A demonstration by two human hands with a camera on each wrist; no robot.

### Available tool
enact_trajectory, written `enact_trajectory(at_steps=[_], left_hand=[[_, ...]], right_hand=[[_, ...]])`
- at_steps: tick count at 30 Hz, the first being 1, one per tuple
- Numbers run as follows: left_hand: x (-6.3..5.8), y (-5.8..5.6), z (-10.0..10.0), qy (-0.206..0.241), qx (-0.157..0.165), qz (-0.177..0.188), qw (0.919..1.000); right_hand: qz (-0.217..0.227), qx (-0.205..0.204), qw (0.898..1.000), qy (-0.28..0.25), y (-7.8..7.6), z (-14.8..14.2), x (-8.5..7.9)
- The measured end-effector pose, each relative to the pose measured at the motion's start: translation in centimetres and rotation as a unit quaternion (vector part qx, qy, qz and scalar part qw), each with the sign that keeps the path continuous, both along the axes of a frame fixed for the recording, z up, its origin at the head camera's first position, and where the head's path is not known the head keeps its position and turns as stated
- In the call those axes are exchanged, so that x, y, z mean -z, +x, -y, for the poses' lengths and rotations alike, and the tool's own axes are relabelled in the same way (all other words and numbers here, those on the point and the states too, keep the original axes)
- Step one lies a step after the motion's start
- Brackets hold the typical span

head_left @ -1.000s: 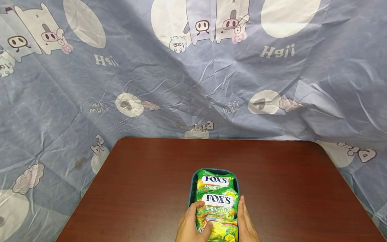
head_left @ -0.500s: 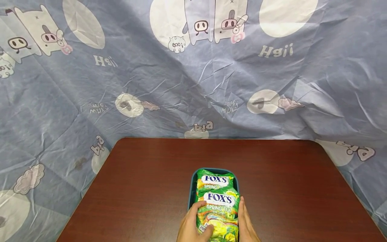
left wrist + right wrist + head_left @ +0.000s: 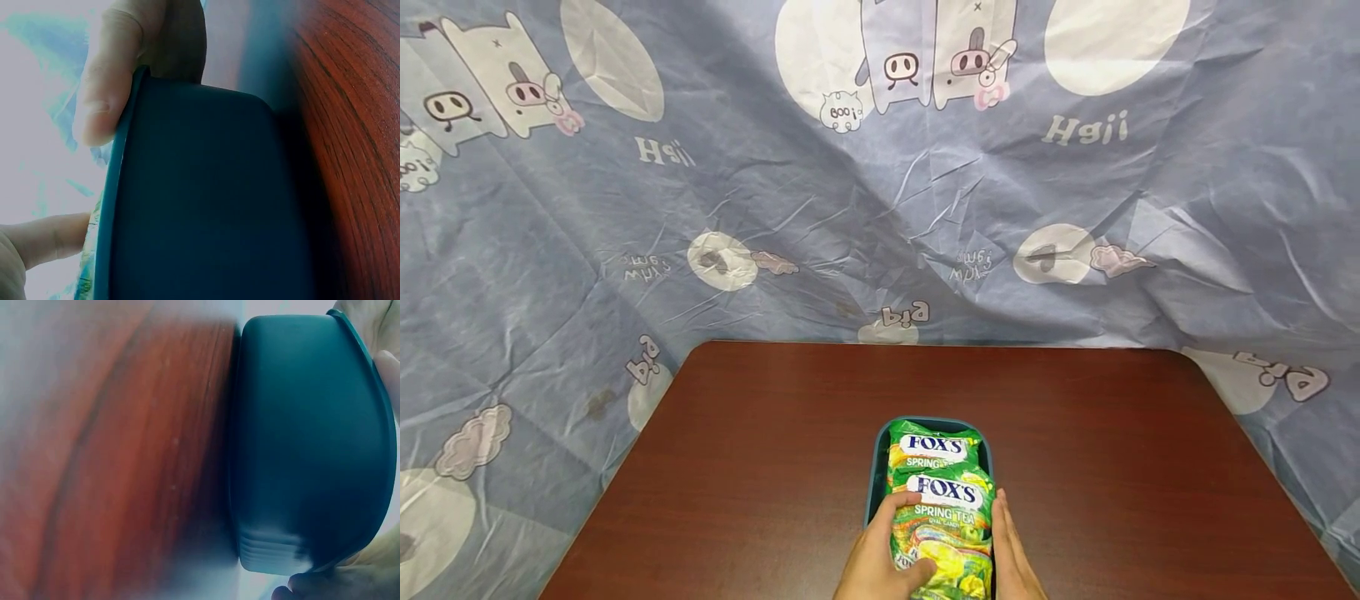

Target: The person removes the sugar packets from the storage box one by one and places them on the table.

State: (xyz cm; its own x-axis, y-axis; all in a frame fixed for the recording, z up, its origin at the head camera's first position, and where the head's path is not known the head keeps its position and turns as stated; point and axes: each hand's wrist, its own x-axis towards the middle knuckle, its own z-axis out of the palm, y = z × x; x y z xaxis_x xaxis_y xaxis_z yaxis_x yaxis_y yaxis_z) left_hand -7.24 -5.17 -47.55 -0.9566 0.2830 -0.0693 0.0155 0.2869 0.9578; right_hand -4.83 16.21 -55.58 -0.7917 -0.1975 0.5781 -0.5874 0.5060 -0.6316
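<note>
Two green bags of Fox's Spring Tea oval candy lie in a dark teal tray, seen in the head view at the table's near side. The nearer candy bag overlaps the farther candy bag. My left hand grips the nearer bag from the left, its thumb and a bent finger on the wrapper. Along the right side, my right hand rests with straight fingers against the bag and the tray's edge. Both wrist views show the tray's outer wall; the bag's near end is cut off.
The tray stands on a reddish-brown wooden table with rounded far corners. Behind and beside the table hangs a blue-grey cloth printed with pigs and lettering.
My left hand has shifted slightly right, its finger reaching farther over the nearer bag, and that bag has slid slightly right. The right hand and the tray look nearly unmoved.
</note>
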Motion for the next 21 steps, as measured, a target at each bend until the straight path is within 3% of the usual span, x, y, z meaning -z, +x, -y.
enact_trajectory(at_steps=[6, 13, 21], left_hand=[[-0.2, -0.1, 0.0, 0.019, -0.008, 0.01, 0.9997], [-0.9, 0.2, 0.9, 0.008, -0.036, 0.002, 0.9993], [-0.9, -0.3, 1.9, 0.098, -0.039, 0.027, 0.9941]], right_hand=[[-0.01, 0.014, 1.0, -0.002, 0.2, 0.2, 0.1], [-0.015, 0.002, 1.0, -0.006, 0.2, 0.4, -0.2], [0.0, -0.011, 1.0, 0.006, 0.1, 0.0, -0.2]])
